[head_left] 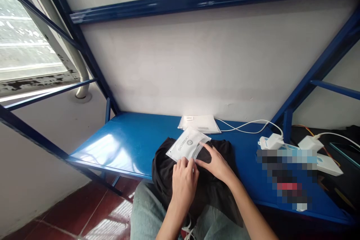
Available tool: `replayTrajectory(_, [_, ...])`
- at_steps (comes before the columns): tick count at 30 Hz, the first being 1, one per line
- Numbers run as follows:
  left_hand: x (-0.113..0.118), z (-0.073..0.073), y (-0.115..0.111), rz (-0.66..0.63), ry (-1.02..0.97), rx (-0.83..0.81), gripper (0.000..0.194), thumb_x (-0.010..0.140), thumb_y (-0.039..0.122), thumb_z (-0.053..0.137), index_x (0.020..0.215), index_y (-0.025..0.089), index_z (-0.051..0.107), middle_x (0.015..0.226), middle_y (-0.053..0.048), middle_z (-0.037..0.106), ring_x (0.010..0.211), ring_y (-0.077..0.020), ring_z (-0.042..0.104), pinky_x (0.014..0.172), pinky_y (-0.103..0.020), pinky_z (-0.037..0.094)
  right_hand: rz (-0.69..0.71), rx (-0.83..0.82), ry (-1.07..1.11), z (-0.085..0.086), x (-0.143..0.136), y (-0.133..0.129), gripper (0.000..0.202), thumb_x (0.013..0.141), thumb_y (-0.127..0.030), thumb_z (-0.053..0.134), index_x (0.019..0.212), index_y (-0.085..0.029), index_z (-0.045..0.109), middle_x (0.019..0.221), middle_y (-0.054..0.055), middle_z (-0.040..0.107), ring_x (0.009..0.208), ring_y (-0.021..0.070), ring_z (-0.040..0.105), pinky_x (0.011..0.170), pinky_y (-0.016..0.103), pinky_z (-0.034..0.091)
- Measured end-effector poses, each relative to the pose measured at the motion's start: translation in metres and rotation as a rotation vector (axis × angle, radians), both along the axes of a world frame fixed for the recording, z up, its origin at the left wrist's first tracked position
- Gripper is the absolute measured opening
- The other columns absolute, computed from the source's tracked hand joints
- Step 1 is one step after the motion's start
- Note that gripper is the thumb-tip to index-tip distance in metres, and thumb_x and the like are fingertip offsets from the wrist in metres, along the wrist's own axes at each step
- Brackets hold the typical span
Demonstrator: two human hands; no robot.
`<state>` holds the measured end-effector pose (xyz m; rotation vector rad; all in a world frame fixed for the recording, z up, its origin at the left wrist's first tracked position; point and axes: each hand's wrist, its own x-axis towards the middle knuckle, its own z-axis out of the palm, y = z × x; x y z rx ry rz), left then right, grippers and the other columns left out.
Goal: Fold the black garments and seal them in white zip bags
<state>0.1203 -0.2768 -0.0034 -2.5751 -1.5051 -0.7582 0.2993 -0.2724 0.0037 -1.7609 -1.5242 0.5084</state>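
Note:
A white frosted plastic pouch (187, 144) with grey printed lettering and a round logo lies tilted above a black cloth garment (163, 161). My left hand (184, 178) is closed on the pouch's near edge, fingers curled over it. At the pouch's right end, my right hand (216, 163) has its thumb at the near corner and its fingers at the far corner; whether a fingertip is inside the pouch I cannot tell. The garment spreads over the blue board's front edge and onto the lap.
Against the wall, a second white pouch (201, 123) lies on the blue board (135, 131). A white cable (247, 124) runs right to chargers (275, 141) in a power strip (329, 164). Blue metal bars (174, 5) frame the space. A window (25, 41) is at left.

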Motion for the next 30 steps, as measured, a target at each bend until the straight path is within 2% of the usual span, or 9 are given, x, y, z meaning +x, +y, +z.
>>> replayTrajectory(5, [0.003, -0.007, 0.0, -0.003, 0.057, 0.057, 0.011, 0.095, 0.012, 0.057, 0.092, 0.023, 0.059, 0.091, -0.002, 0.063, 0.086, -0.0239, 0.059, 0.075, -0.037, 0.041, -0.146, -0.12, -0.082, 0.004, -0.009, 0.006, 0.071, 0.074, -0.047, 0.083, 0.141, -0.034, 0.063, 0.141, 0.016, 0.06, 0.118, 0.0401, 0.068, 0.095, 0.049, 0.054])
replayTrajectory(7, [0.002, -0.01, -0.001, -0.039, 0.068, 0.065, 0.012, 0.094, 0.011, 0.057, 0.089, 0.022, 0.058, 0.089, -0.002, 0.063, 0.085, -0.0235, 0.059, 0.076, -0.038, 0.042, -0.138, -0.052, 0.108, 0.003, -0.011, 0.011, 0.067, 0.074, -0.043, 0.082, 0.137, -0.029, 0.066, 0.136, 0.014, 0.066, 0.123, 0.0382, 0.065, 0.103, 0.048, 0.051])
replayTrajectory(10, [-0.001, -0.01, 0.0, -0.073, 0.058, 0.079, 0.014, 0.093, 0.009, 0.054, 0.087, 0.022, 0.056, 0.087, -0.002, 0.061, 0.083, -0.023, 0.06, 0.076, -0.038, 0.043, -0.032, 0.035, 0.594, -0.001, -0.013, 0.015, 0.066, 0.079, -0.045, 0.077, 0.141, -0.027, 0.062, 0.135, 0.009, 0.07, 0.13, 0.0315, 0.063, 0.109, 0.045, 0.05])
replayTrajectory(12, [-0.004, -0.006, 0.001, -0.11, 0.071, 0.074, 0.016, 0.094, 0.009, 0.052, 0.087, 0.022, 0.056, 0.087, -0.002, 0.061, 0.083, -0.0228, 0.06, 0.077, -0.038, 0.043, -0.031, 0.047, 0.729, -0.005, -0.014, 0.016, 0.067, 0.077, -0.045, 0.078, 0.139, -0.025, 0.063, 0.135, 0.008, 0.071, 0.13, 0.0313, 0.063, 0.111, 0.047, 0.049])
replayTrajectory(15, [-0.004, 0.002, 0.0, -0.2, 0.128, 0.033, 0.015, 0.094, 0.009, 0.051, 0.088, 0.022, 0.056, 0.089, -0.002, 0.062, 0.085, -0.023, 0.062, 0.078, -0.038, 0.043, -0.073, 0.052, 0.667, -0.009, -0.018, 0.021, 0.065, 0.065, -0.039, 0.087, 0.125, -0.02, 0.071, 0.127, 0.011, 0.074, 0.128, 0.0363, 0.063, 0.114, 0.052, 0.046])
replayTrajectory(19, [-0.001, 0.01, -0.004, -0.236, 0.145, 0.014, 0.014, 0.093, 0.008, 0.051, 0.089, 0.021, 0.056, 0.09, -0.003, 0.063, 0.085, -0.0236, 0.062, 0.078, -0.04, 0.044, -0.017, 0.099, 0.684, -0.006, -0.026, 0.033, 0.063, 0.075, -0.048, 0.08, 0.13, -0.02, 0.068, 0.118, 0.011, 0.078, 0.119, 0.0355, 0.069, 0.106, 0.052, 0.053])
replayTrajectory(23, [-0.003, 0.009, -0.006, -0.229, 0.14, 0.025, 0.015, 0.091, 0.007, 0.052, 0.088, 0.021, 0.056, 0.09, -0.003, 0.063, 0.087, -0.0239, 0.063, 0.08, -0.041, 0.045, 0.086, 0.053, 0.649, -0.001, -0.025, 0.036, 0.056, 0.068, -0.047, 0.087, 0.117, -0.022, 0.075, 0.112, 0.011, 0.079, 0.115, 0.0357, 0.07, 0.105, 0.051, 0.053])
replayTrajectory(25, [-0.006, 0.007, -0.006, -0.236, 0.139, 0.014, 0.014, 0.09, 0.008, 0.053, 0.088, 0.021, 0.056, 0.092, -0.004, 0.063, 0.088, -0.0241, 0.063, 0.082, -0.041, 0.045, 0.131, 0.01, 0.663, 0.001, -0.023, 0.033, 0.052, 0.072, -0.048, 0.085, 0.117, -0.024, 0.076, 0.111, 0.009, 0.08, 0.112, 0.0335, 0.072, 0.102, 0.05, 0.055])
replayTrajectory(30, [-0.006, 0.007, -0.006, -0.277, 0.147, -0.034, 0.014, 0.089, 0.008, 0.055, 0.089, 0.021, 0.058, 0.093, -0.004, 0.064, 0.09, -0.025, 0.063, 0.084, -0.043, 0.047, 0.19, 0.009, 0.608, 0.003, -0.031, 0.039, 0.055, 0.082, -0.05, 0.077, 0.132, -0.029, 0.07, 0.125, 0.008, 0.076, 0.123, 0.0309, 0.067, 0.112, 0.05, 0.049])
